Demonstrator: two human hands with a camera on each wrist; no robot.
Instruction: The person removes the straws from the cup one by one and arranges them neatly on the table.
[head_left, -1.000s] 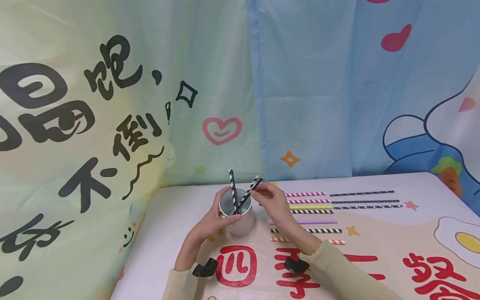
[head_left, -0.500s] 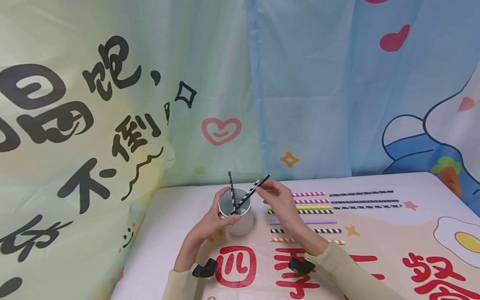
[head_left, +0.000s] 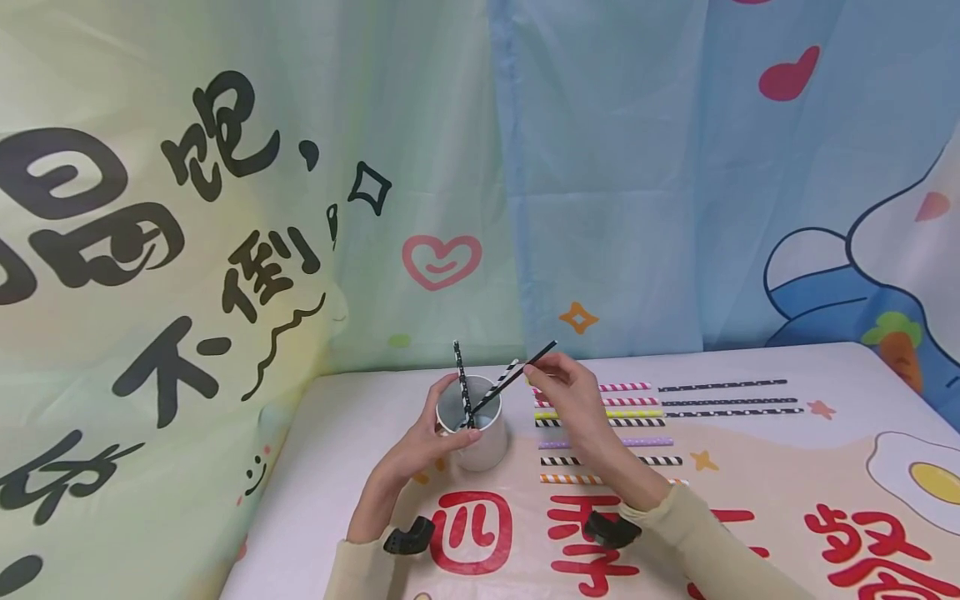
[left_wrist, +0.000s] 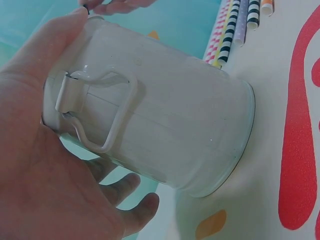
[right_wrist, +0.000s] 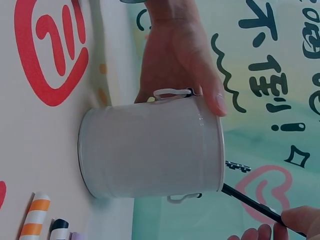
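A: Which way does the black straw [right_wrist: 254,204] lie from the grip?

B: Down and to the left, into the mouth of the white cup [head_left: 487,454]. Its long axis slants up and right from there, and the right hand [head_left: 570,396] pinches its upper half between thumb and fingers, the tip poking out beyond.

A: And the left hand [head_left: 423,437]?

B: Farther from that pinch, curled round the cup with the thumb at the rim (a steadying hold, I'd judge). The cup stands upright on the tabletop [head_left: 337,442].

A: So the slant matters most?

B: I'd say so: drawing along it would spare the striped straw [head_left: 508,372] just beside it. How deep the lower end reaches, I can't tell.

A: What's different from a second ago?

B: The black straw lay close alongside the striped one then. Now it leans farther right, a longer stretch showing above the rim, and the right hand has shifted with it. The left hand and cup have stayed put.
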